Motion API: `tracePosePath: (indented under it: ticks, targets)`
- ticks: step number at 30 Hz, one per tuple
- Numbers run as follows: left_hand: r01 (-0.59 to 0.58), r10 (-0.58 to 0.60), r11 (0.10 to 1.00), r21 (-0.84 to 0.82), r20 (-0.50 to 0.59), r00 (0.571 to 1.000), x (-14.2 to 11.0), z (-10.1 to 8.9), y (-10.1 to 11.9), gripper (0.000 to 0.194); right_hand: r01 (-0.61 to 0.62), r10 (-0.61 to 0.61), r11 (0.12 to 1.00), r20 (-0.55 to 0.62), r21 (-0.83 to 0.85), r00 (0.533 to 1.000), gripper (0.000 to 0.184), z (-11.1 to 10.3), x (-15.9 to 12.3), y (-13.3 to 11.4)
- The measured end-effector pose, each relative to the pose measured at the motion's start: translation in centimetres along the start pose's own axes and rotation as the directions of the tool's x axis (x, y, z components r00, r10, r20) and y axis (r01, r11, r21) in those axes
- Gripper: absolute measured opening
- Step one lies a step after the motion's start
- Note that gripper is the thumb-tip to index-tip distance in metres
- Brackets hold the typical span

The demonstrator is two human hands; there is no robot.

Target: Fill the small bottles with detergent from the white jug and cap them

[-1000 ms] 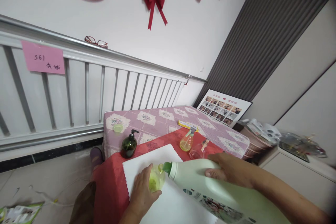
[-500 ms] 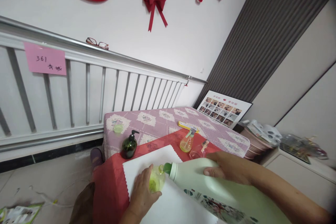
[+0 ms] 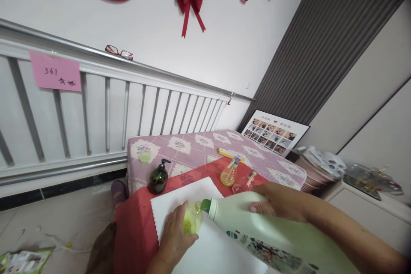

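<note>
My right hand point(image 3: 282, 201) grips a large pale-green detergent jug point(image 3: 257, 231), tipped on its side with its green spout pointing left. My left hand point(image 3: 175, 233) is wrapped round a small clear bottle point(image 3: 192, 218) with yellow-green liquid in it, standing on a white cloth point(image 3: 180, 199). The jug's spout touches the small bottle's mouth. The white cloth lies on a red cloth point(image 3: 135, 231) over the table's near end.
A dark green pump bottle point(image 3: 157, 177), a yellow spray bottle point(image 3: 229, 173) and a small clear spray bottle point(image 3: 244, 183) stand beyond the white cloth. A small green cap point(image 3: 144, 156) and a yellow flat object point(image 3: 229, 153) lie on the pink tablecloth point(image 3: 199, 143). Radiator behind; photo frame point(image 3: 275, 132) to the right.
Almost nothing differs. The jug and my right hand have crept slightly up and to the right; the spout stays at the small bottle.
</note>
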State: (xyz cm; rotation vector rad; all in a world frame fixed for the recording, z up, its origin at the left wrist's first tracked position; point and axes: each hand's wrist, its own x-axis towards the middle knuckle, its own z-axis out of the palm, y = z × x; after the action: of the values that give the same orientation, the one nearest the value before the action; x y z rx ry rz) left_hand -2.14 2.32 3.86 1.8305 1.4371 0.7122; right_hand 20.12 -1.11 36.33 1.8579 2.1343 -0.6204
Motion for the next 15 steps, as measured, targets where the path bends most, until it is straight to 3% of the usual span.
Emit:
tracePosePath:
  ticks: [15]
  targets:
    - [-0.018,0.018,1.0,-0.008,-0.014,1.0,-0.42,-0.31,0.49,0.098,-0.025,0.025,1.0,-0.025,-0.016,0.999,0.044,-0.54,-0.26,-0.84]
